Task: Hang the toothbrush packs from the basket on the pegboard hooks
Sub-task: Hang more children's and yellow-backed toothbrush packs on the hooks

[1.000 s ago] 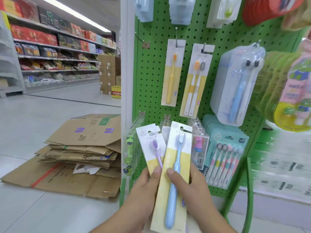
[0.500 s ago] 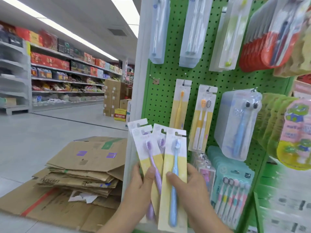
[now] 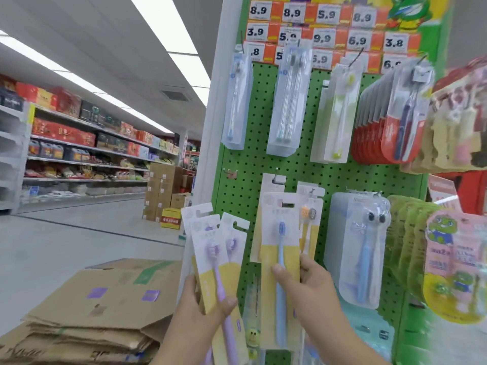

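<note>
1. The right hand [image 3: 311, 283] pinches a blue toothbrush pack [image 3: 280, 259] at mid-height, thumb on its front, the top of the card raised against the green pegboard [image 3: 342, 180] below a hook [image 3: 276, 172].
2. The left hand [image 3: 200, 312] grips a fan of purple toothbrush packs [image 3: 213, 248] by their lower halves, beside the pegboard's left edge.
3. Flattened cardboard boxes [image 3: 100, 306] lie on the shop floor at lower left; stocked shelves [image 3: 79, 154] line the aisle beyond.

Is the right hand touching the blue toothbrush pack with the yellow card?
Touching. The head view shows the right hand pinching the blue toothbrush pack, thumb on its front.
</note>
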